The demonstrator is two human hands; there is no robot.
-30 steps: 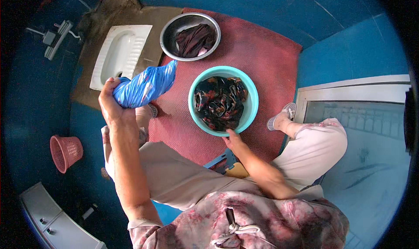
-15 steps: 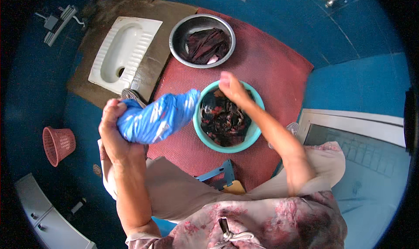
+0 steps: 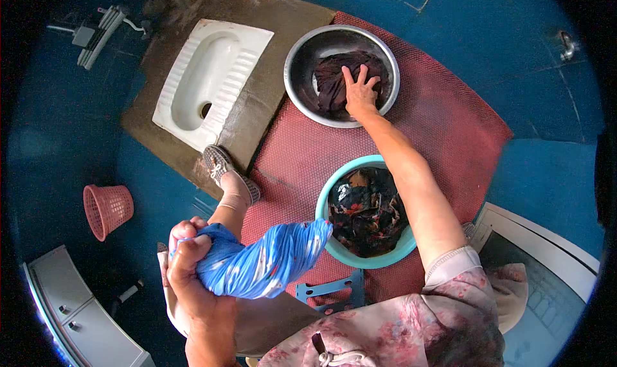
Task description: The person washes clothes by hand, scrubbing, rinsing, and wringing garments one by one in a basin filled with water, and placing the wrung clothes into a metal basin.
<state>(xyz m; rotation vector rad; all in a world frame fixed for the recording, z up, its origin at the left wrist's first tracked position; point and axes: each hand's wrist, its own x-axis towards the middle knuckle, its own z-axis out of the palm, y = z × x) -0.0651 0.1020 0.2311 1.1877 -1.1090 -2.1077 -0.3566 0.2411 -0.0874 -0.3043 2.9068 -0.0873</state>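
Observation:
Twisted into a thick roll, a blue patterned cloth [image 3: 267,262] sticks out to the right from my left hand [image 3: 193,261], which is closed around its left end. My right hand [image 3: 362,96] reaches into the metal basin [image 3: 294,97], fingers spread over a dark maroon garment [image 3: 331,84] lying there. Whether the fingertips press on the garment I cannot tell. Below my right forearm, a turquoise tub [image 3: 360,262] holds dark, multicoloured clothes [image 3: 366,213] in water. The cloth's free end hangs near the tub's left rim.
A white squat toilet [image 3: 257,42] is set into a raised floor at upper left. A red mat [image 3: 443,129] lies under both vessels. A blue stool [image 3: 331,291] stands near my legs. There is a pink basket [image 3: 109,209] at left and a tap [image 3: 567,45] on the right wall.
My right hand has gone from above the turquoise tub, closed, to the metal basin, where its fingers are spread. The view has shifted; my left hand keeps hold of the blue cloth.

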